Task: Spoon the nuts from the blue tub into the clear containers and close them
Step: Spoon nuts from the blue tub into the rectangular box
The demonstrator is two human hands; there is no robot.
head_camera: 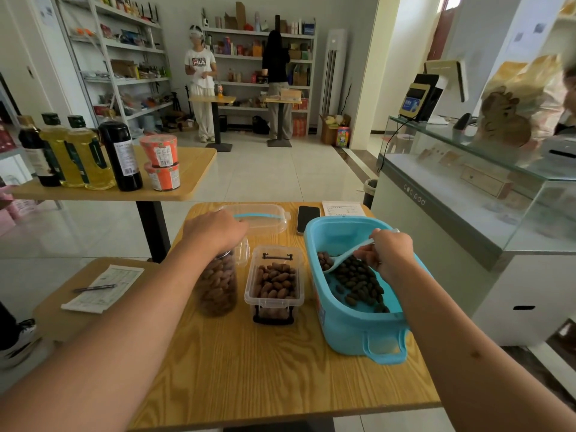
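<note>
A shop room is opening out beyond a wooden table (280, 369). Near its right edge the tub (355, 335) is sitting with nuts (358, 282) inside. The right hand (389, 254) is gripping a scoop (343, 258), handle slanting up-right, bowl pointing left toward the box (274, 283), which is standing open just left of the tub. The left hand (215, 229) is clasping the jar (218, 285) top near the left edge.

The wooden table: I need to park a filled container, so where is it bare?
The near part of the table is bare, from the front edge up to the jar, the rectangular container and the blue tub. The far edge is crowded: clear lid, phone, paper sheet. Gaps between containers are narrow.
</note>
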